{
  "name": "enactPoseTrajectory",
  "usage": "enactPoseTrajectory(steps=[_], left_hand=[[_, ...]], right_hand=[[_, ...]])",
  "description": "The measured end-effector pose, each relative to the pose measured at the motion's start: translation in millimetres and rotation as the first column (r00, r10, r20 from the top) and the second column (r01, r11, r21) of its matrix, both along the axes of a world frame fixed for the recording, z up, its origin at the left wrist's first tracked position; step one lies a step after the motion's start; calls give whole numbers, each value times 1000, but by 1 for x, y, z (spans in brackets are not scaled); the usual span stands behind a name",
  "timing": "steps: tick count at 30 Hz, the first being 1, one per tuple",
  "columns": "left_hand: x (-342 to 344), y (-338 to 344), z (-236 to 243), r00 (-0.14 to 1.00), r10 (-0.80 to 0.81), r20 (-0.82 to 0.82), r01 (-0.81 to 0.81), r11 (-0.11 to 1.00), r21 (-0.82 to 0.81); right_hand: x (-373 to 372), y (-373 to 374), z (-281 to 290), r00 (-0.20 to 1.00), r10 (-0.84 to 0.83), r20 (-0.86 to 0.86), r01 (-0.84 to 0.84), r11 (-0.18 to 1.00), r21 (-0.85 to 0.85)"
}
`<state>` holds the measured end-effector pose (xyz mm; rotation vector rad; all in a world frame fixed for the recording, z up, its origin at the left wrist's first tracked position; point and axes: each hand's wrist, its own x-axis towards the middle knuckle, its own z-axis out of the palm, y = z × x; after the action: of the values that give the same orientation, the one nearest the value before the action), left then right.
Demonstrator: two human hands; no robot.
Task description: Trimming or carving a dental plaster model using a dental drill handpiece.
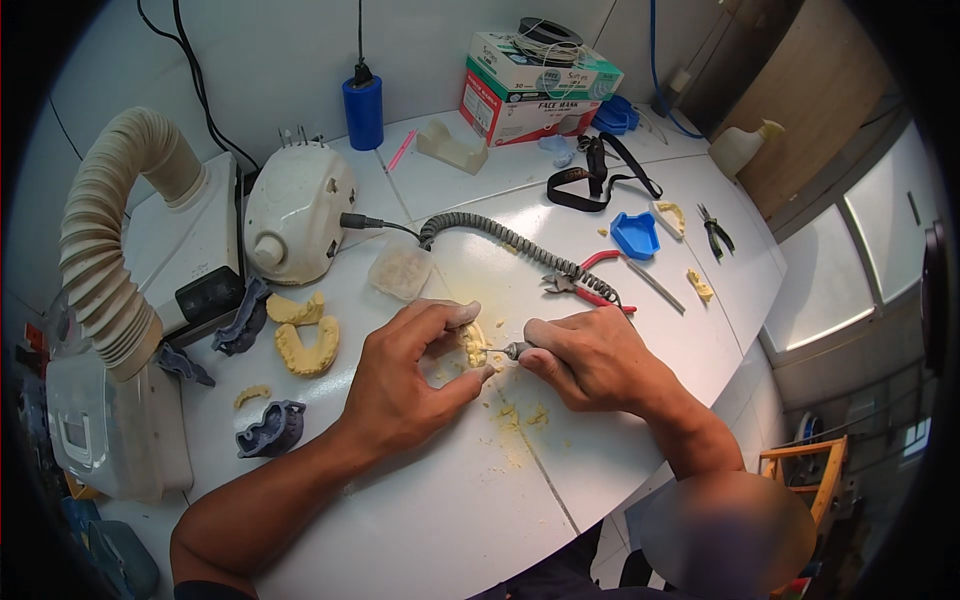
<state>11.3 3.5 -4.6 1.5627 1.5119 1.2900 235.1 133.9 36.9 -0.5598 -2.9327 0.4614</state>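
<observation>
My left hand point(418, 372) grips a small pale-yellow dental cast piece point(472, 348) between thumb and fingers, near the middle of the white tiled table point(420, 535). My right hand point(590, 360) is closed on a rotary handpiece point(516, 351), whose thin bit reaches the cast piece. Yellow shavings point(515, 420) lie scattered below both hands. The handpiece's coiled grey cord point(500, 232) runs back to a white motor unit point(298, 220). Yellow casts point(305, 352) and dark grey moulds point(268, 432) lie left of my left hand.
A hose extractor point(110, 250) fills the left side. Red-handled cutters point(600, 300), a metal rod point(655, 285), a blue tray point(633, 235), black pliers point(716, 232) and a black strap point(580, 195) lie rightward. Boxes point(530, 115) and a blue cylinder point(363, 112) stand behind.
</observation>
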Motion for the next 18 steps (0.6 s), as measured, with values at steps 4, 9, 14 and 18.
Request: enactPoseTrajectory(steps=[4, 9, 14, 18], left_hand=[[0, -1, 1, 1000, -10, 27, 10, 1000, -6], [0, -1, 1, 1000, -11, 22, 12, 1000, -19], [0, 0, 1, 999, -9, 34, 9, 1000, -18], [1, -1, 1, 999, -8, 35, 9, 1000, -14]], right_hand=[[-2, -1, 1, 1000, -19, 12, 19, 1000, -9], [-2, 0, 1, 1000, -19, 23, 19, 1000, -6], [-1, 1, 0, 1000, 9, -5, -9, 1000, -11], [0, 1, 1, 1000, -10, -1, 10, 1000, -17]])
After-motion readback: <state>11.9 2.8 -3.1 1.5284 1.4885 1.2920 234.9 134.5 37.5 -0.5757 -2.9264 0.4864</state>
